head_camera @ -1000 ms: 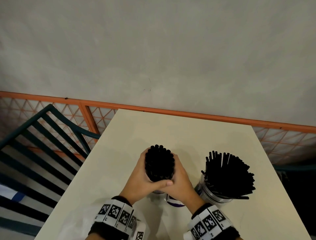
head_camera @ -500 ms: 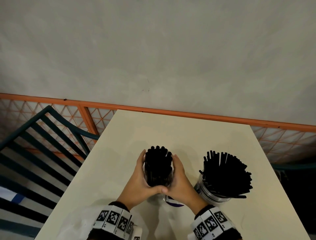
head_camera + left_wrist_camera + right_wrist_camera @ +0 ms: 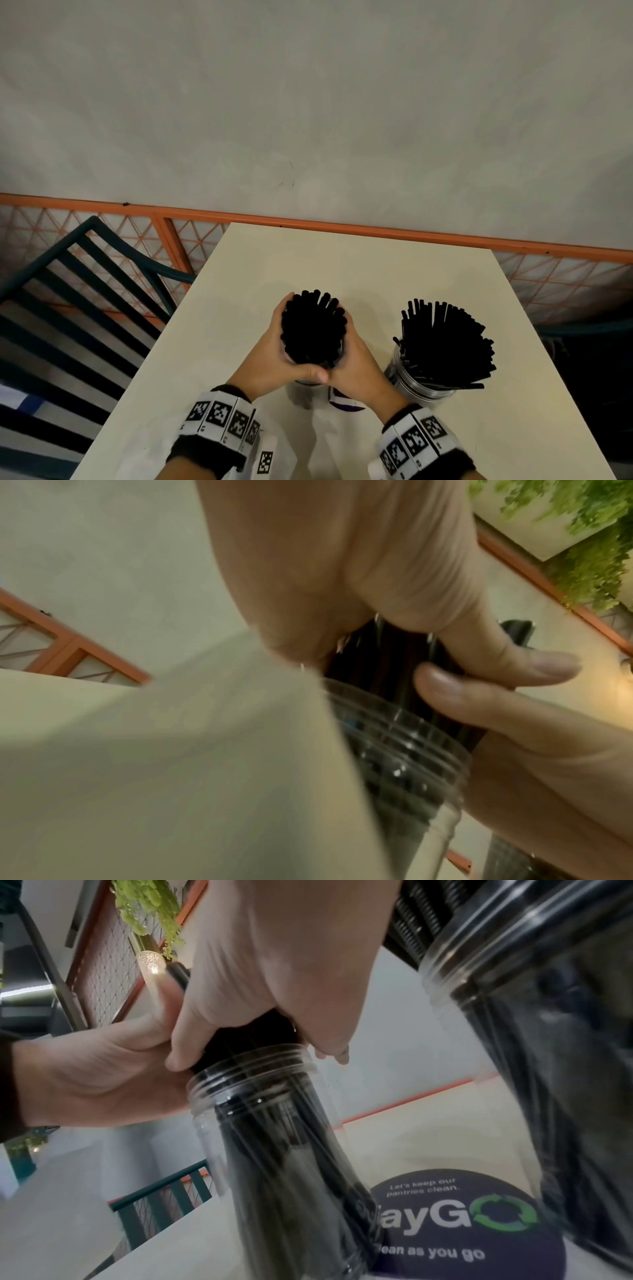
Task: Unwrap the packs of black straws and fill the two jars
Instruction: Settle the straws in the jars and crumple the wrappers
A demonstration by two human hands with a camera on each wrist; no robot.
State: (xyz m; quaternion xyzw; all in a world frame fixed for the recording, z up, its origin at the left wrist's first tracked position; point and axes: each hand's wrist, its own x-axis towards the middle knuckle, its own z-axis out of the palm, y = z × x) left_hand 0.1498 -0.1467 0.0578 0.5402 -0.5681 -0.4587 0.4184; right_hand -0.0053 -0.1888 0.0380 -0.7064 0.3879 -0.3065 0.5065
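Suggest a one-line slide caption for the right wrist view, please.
Both hands, right hand and left hand, grip a bundle of black straws entering a clear jar.

Cream surface (image 3: 359, 274) abutting orange mesh railing (image 3: 376, 230) at 12 o'clock; dark green slatted chair (image 3: 85, 274) standing at 9 o'clock.

Two clear jars (image 3: 310, 385) (image 3: 421, 383) of black straws, two hands (image 3: 270, 356) (image 3: 359, 366), one round sticker (image 3: 466, 1229).

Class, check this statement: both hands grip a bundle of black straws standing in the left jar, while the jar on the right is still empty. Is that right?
Not quite. The right jar is already full of black straws, as the head view shows. The rest holds: left hand and right hand grip the bundle in the left jar.
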